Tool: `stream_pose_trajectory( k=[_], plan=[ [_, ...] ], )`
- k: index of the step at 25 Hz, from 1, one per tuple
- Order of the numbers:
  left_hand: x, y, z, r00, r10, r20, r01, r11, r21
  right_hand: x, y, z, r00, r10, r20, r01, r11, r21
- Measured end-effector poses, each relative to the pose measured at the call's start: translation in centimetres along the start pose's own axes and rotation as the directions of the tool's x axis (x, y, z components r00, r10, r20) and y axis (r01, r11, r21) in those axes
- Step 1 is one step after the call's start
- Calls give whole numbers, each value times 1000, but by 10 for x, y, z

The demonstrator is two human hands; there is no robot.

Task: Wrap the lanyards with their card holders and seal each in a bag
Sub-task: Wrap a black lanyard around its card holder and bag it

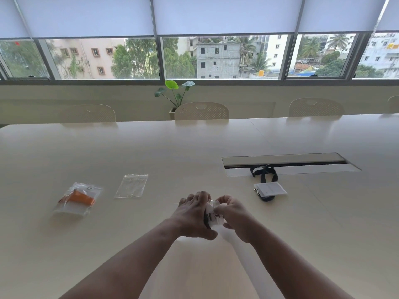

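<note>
Table (151, 147): pale, long, taken as the landmark for all entries.

Left hand (192, 214): above the near middle of the table, fingers curled round a clear bag (212, 220), thumb underneath.

Right hand (232, 214): touching the left across the same bag, fingertips pinching its upper edge. Dark contents show inside the bag; which item they are cannot be told.

Sealed bag (76, 199): flat on the table, left of the hands, holding an orange lanyard.

Empty bag (131, 185): flat on the table, just right of the sealed bag.

Card holder (271, 188): on the table right of the hands, lying on its dark lanyard (264, 171), whose loop reaches the cable slot (289, 164).

Chairs (201, 111): along the table's far edge.

Plant (176, 91): behind the chairs, under the window.
</note>
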State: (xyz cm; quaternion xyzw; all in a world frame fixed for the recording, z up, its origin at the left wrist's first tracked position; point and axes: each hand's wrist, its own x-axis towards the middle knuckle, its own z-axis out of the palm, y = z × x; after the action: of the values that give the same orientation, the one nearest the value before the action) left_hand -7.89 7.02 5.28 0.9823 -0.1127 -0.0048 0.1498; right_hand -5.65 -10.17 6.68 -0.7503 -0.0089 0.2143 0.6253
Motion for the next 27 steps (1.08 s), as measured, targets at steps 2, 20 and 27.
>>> stream_pose_trajectory(
  k=[2,20,27],
  plan=[
    [-1,0,1,999,29,41,-31,999,40,1,4,1,1000,25,11,-25,999,33],
    [3,11,-17,990,-120,68,135,941,-309,9,17,11,998,-28,62,20,992,123],
    [2,-45,-32,948,-165,272,317,571,-757,17,30,18,981,-4,192,-35,979,203]
  ],
)
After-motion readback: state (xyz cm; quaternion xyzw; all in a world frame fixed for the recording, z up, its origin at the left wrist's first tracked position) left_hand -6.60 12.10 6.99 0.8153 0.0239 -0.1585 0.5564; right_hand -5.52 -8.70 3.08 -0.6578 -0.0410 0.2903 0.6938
